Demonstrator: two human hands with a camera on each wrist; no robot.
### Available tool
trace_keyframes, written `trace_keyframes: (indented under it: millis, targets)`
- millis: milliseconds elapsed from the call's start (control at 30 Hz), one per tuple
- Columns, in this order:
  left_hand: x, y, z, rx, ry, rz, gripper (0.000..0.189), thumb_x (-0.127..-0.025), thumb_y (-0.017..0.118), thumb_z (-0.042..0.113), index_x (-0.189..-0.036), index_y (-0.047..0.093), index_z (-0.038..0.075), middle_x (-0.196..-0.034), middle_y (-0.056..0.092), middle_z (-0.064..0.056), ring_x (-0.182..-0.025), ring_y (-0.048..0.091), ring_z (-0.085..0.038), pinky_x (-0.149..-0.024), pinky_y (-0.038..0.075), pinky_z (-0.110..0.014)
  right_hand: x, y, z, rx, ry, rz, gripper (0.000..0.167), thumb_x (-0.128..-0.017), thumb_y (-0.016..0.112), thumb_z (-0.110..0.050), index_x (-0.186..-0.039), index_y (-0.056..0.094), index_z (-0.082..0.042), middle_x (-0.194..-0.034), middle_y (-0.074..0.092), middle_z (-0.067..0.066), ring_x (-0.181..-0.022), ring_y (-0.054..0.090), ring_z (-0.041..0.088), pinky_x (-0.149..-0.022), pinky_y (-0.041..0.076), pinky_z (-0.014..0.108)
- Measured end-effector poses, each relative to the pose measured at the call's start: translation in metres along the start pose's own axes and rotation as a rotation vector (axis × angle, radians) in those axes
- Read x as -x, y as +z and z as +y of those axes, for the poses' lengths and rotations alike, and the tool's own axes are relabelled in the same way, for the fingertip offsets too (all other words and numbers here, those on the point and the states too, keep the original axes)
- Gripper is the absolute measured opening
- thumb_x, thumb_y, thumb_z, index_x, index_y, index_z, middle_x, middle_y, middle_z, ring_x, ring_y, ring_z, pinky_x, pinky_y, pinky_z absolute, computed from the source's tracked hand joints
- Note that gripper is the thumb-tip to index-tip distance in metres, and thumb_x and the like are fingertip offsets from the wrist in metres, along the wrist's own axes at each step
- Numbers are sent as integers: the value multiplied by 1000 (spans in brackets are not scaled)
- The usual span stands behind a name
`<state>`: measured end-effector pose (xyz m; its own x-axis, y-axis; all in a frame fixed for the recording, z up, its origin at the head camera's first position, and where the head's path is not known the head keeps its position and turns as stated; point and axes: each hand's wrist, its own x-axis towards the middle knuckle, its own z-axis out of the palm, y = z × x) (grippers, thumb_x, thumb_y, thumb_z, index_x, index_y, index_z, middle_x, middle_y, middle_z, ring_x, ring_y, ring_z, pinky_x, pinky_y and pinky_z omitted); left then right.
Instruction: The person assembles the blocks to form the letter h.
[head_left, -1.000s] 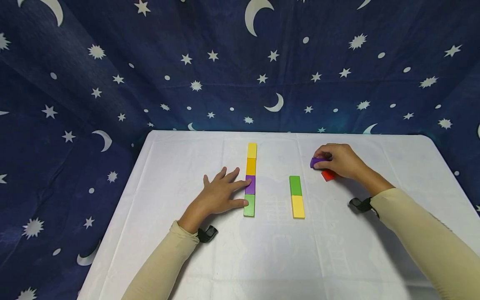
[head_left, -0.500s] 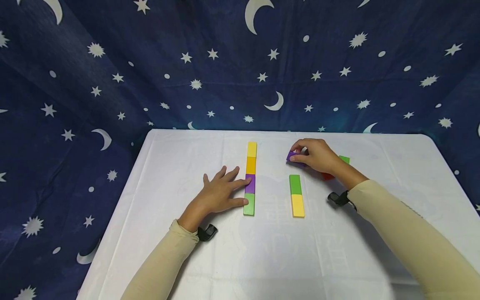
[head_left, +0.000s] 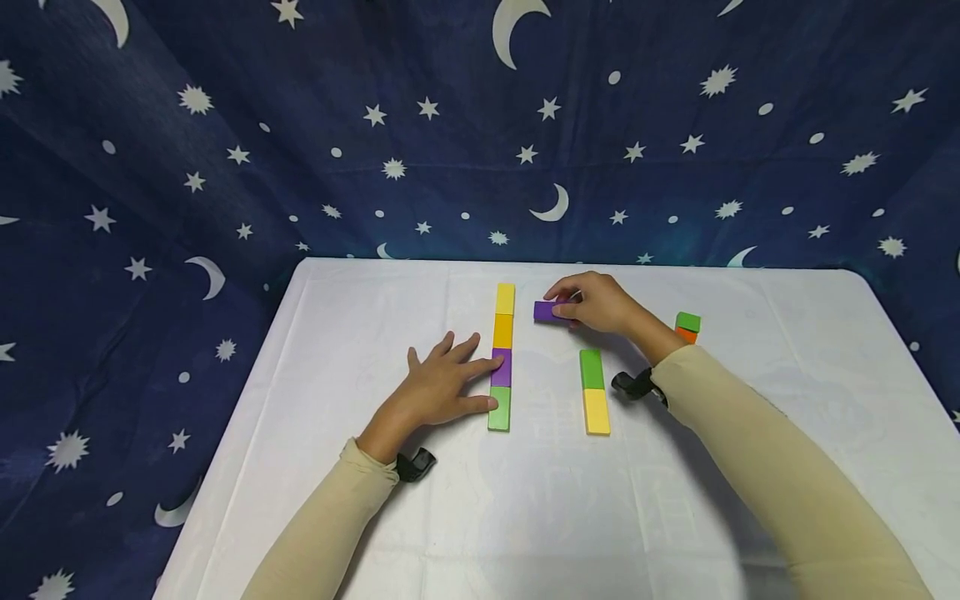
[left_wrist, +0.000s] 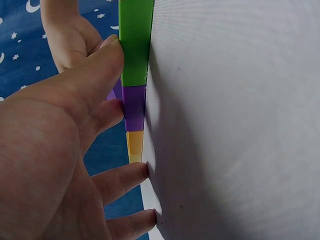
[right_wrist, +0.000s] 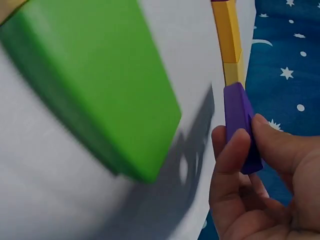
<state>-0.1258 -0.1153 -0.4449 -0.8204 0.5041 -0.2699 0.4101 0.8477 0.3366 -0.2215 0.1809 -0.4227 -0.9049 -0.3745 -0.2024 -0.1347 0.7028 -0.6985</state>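
Note:
Flat toy blocks form a straight row on the table: a yellow one [head_left: 506, 298] at the far end, then an orange-yellow [head_left: 502, 332], a purple [head_left: 500, 377] and a light green block [head_left: 499, 417] nearest. My left hand [head_left: 429, 393] lies with fingers spread at the row's left side; its index fingertip touches the purple block and its thumb the light green one. Between thumb and fingers, my right hand [head_left: 606, 305] pinches another purple block [right_wrist: 236, 112]. In the head view, that block is just right of the row's far end, apart from it.
Right of the row, a green block [head_left: 591, 368] and a yellow block [head_left: 597, 413] lie end to end. Farther right, a green block [head_left: 687, 321] and an orange block [head_left: 686, 335] show partly behind the right forearm. A starry cloth [head_left: 450, 183] hangs behind the white table [head_left: 450, 517].
My right hand has carried the purple block leftward from beside the red block toward the row's far end. The red block is now hidden by my right arm. My left hand stays in place.

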Motion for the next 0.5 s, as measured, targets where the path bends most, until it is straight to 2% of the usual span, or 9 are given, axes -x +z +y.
trace_keyframes:
  millis: [267, 500]
  targets:
    - [1, 0, 0, -2, -1, 4, 69, -89, 65, 66, -152, 44, 47, -170, 26, -3, -157, 16, -45, -106, 10, -88, -11, 4, -4, -226, 173, -7, 23, -95, 74, -14, -117, 74, -6, -102, 66, 12, -75, 66, 18, -72, 61, 28]
    - [1, 0, 1, -1, -7, -2, 70, -89, 65, 66, -152, 43, 47, -171, 25, -2, -157, 15, -44, -107, 9, -87, -15, 9, -7, -269, 251, -4, 22, -95, 74, -14, -116, 73, -6, -102, 65, 10, -79, 62, 19, -69, 59, 26]
